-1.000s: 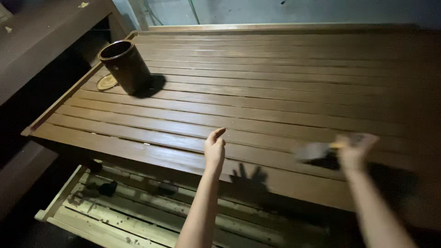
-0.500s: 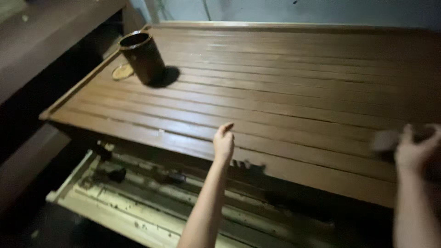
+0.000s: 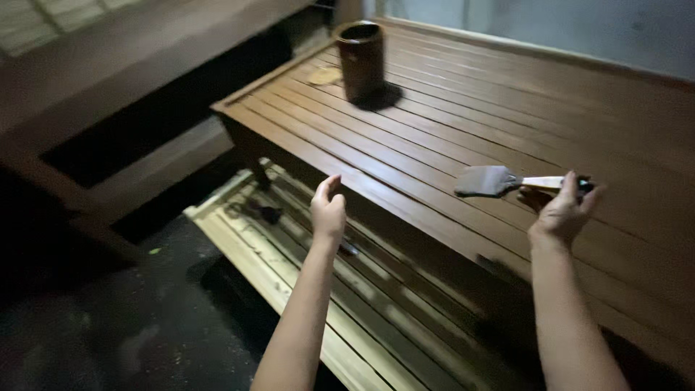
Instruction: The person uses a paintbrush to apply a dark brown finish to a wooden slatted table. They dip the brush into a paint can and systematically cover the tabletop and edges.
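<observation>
My right hand (image 3: 562,208) grips the pale handle of a flat paintbrush (image 3: 486,181), whose grey bristles point left just above the brown slatted wooden platform (image 3: 449,123). My left hand (image 3: 328,208) hovers in the air at the platform's near edge, fingers loosely curled, holding nothing. A dark brown cylindrical can (image 3: 360,59) stands upright near the platform's far left corner, with a round lid (image 3: 323,75) lying flat beside it.
Below the platform's near edge lies a pale unpainted slatted panel (image 3: 289,268) with small dark objects (image 3: 269,213) on it. Dark floor (image 3: 145,326) spreads at lower left. A wooden bench or step (image 3: 145,87) runs along the left. A light wall (image 3: 579,29) stands behind.
The view has swung right and nearer, so the can sits further along the top. My right hand with the brush has come left and into clear sight; my left hand stays raised.
</observation>
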